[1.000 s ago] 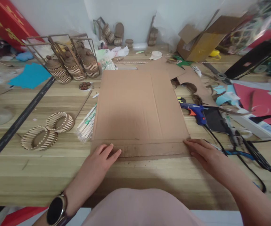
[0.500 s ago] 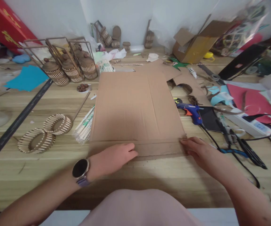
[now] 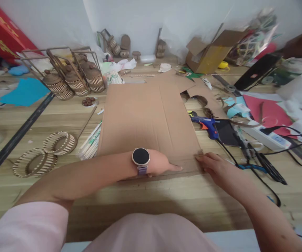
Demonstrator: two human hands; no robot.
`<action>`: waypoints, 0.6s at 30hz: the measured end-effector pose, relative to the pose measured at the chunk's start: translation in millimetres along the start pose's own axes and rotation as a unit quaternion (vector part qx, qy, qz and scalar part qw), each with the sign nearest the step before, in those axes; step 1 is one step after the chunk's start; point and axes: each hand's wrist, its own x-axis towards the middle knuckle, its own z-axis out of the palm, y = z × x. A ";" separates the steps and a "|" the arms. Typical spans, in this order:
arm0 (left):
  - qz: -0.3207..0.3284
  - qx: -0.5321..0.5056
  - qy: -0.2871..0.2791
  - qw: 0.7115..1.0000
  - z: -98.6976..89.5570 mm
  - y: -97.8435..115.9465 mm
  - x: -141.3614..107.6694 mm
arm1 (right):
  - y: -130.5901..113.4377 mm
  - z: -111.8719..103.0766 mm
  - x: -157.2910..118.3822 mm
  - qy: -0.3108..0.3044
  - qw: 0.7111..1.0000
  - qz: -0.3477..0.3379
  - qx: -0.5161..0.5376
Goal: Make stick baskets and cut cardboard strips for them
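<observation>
A large brown cardboard sheet [image 3: 140, 119] lies flat on the table in front of me, with a crease line near its right side. My left hand [image 3: 159, 163], a round watch above it on the wrist, rests on the near strip of the sheet. One finger stretches out to the right along that strip; the other fingers are mostly hidden beneath the hand. At the near right corner, my right hand [image 3: 214, 166] pinches the edge of the cardboard between thumb and fingers.
Right of the sheet lie a blue glue gun [image 3: 207, 126], a power strip [image 3: 268, 136] and black cables. To the left are two striped rings [image 3: 60, 143], bundled sticks [image 3: 89, 141] and lidded striped baskets [image 3: 59, 85]. An open carton [image 3: 206, 52] stands at the back.
My left hand has slid right along the near strip, its finger now pointing toward my right hand. My right hand keeps its pinch at the corner. The view has shifted slightly.
</observation>
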 end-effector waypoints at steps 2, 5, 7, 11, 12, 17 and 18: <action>-0.004 0.000 0.004 1.000 -0.6 1.8 3.7 | -1.6 -2.5 0.9 -0.008 1.000 -0.002 -0.007; -0.023 -0.025 -0.011 0.999 -3.2 5.7 5.4 | -2.2 -4.0 2.1 -0.025 1.000 -0.005 -0.019; -0.037 -0.039 -0.019 0.998 -6.5 8.2 4.9 | -0.4 -2.9 2.8 -0.027 0.999 -0.013 -0.023; -0.040 -0.041 -0.018 0.998 -9.8 9.1 4.7 | 5.1 -4.1 6.2 -0.039 0.998 -0.025 -0.036; -0.038 -0.040 -0.019 0.998 -9.4 8.5 5.1 | 5.7 -6.8 8.0 -0.047 0.998 -0.030 -0.038; -0.034 -0.045 0.007 0.998 -5.1 6.1 6.3 | -3.9 -31.1 19.9 -0.069 0.995 -0.047 -0.046; -0.035 -0.048 0.005 0.998 -4.9 6.1 6.2 | -7.5 -35.5 21.3 -0.066 0.996 -0.047 -0.047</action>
